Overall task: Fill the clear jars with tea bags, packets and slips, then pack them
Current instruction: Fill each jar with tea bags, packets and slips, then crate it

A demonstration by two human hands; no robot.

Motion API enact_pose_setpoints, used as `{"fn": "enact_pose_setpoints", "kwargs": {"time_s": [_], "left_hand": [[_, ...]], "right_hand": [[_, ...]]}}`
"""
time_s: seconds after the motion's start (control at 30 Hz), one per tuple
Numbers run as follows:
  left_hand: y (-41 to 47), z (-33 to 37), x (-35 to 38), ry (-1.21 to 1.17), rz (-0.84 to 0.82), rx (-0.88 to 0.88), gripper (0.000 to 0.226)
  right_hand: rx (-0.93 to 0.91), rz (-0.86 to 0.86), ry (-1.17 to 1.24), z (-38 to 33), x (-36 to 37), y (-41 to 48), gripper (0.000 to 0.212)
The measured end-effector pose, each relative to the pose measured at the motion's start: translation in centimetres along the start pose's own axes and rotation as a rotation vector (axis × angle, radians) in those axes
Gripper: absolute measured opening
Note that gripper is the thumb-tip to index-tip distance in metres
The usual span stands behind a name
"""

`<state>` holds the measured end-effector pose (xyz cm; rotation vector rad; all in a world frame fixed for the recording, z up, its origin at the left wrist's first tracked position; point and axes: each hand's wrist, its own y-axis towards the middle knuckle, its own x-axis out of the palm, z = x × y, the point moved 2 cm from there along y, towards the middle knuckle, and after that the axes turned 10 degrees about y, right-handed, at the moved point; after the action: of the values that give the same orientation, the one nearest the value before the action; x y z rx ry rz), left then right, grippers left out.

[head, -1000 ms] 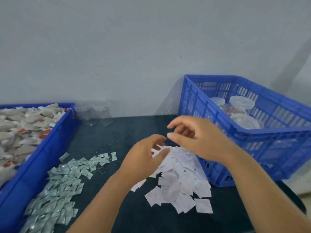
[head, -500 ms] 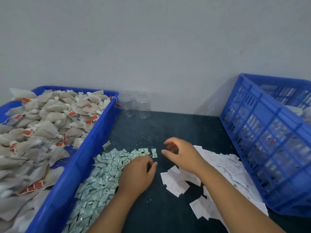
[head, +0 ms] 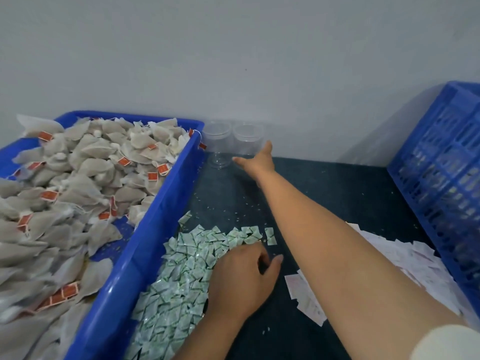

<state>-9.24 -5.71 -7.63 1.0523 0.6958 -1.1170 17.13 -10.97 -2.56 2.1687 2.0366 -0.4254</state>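
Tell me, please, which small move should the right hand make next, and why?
Probably close the right hand around the right clear jar and draw it closer. The hand is stretched out, fingers open, right at that empty jar, while the left hand rests on the green packets, which need a jar to go into.

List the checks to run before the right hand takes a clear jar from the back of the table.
1. Right hand open, thumb spread towards the jars: ok.
2. Right hand touching the right jar: cannot tell.
3. Right jar and left jar upright, nothing seen inside: ok.
4. Left hand resting on the green packets: ok.
5. Left hand pinching a packet: cannot tell, fingertips hidden.
6. Slips lying close by, beside the right forearm: ok.
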Motion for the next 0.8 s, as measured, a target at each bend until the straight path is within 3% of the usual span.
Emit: {"fn": "enact_pose_setpoints", "kwargs": {"time_s": [0.13,0.3,0.47,0.7,0.8], "left_hand": [[0.1,-0.2,0.0,-0.023,-0.008,0.006,0.045],[-0.1,-0.1,-0.4,-0.068,0.003,0.016,0.037],[0.1,0.2,-0.9,-0.078,-0.051,-0.016,0.024],[0.2,0.2,-1.3,-0.069,-0.066,-0.027,0.021],[0.1,0.0,-1.1,-0.083,-0.08,-0.014,0.022]], "right_hand": [[-0.025,0.103,-0.12,0.5,0.6,1.1,0.096],[-0.121,0.026,0.003,1.0,-0.7,-1.4,0.094],[-0.261,0.016,0.23,-0.5,-4.6,-8.2,0.093],[-0.156,-0.198,0.223,1.8,-11.2,-21.2,0.096],[-0.193,-0.191,0.256,4.9,-12.2,-26.5,0.085]]}}
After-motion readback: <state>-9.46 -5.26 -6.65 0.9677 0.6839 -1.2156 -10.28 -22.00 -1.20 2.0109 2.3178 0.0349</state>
